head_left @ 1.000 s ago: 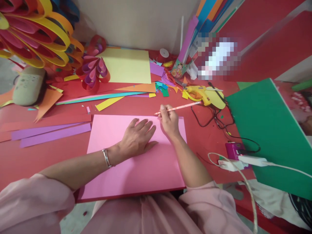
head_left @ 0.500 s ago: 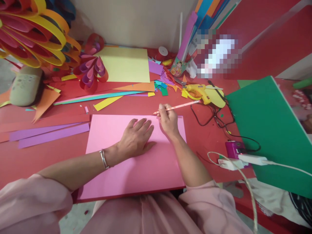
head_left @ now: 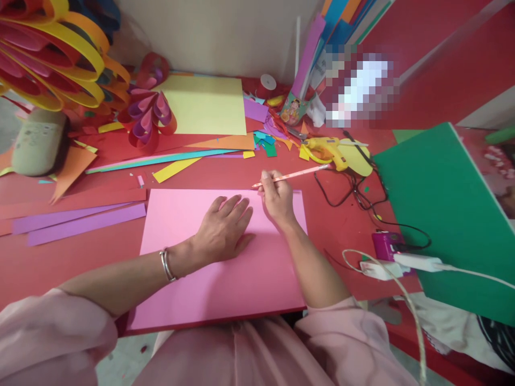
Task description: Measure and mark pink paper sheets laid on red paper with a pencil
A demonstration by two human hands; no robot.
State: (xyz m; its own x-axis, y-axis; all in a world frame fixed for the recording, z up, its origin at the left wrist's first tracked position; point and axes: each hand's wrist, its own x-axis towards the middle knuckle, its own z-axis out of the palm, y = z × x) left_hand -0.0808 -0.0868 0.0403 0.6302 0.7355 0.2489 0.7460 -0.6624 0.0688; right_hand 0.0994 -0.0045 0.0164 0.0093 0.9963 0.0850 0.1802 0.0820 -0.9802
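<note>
A large sheet of pink paper (head_left: 249,284) lies on the red table in front of me, its near edge by the table's front edge. My left hand (head_left: 223,228) rests flat on the sheet's middle, palm down with the fingers stretched out. At the sheet's far edge, my right hand (head_left: 277,198) is closed around a pencil (head_left: 301,175). The pencil lies almost level, its tip pointing left and its other end towards the glue gun. Whether the right fingers also pinch the paper's edge, I cannot tell.
Purple paper strips (head_left: 88,225) lie left of the sheet. Beyond it are a pale yellow sheet (head_left: 209,107), coloured scraps, scissors (head_left: 295,134) and a yellow glue gun (head_left: 328,148). Cables, a purple plug adapter (head_left: 387,245) and a green board (head_left: 446,214) occupy the right. A paper-loop flower (head_left: 147,118) stands back left.
The view has shifted very slightly, so things at the left sit a little further left. Both hands and the pencil keep practically the same place on the pink paper.
</note>
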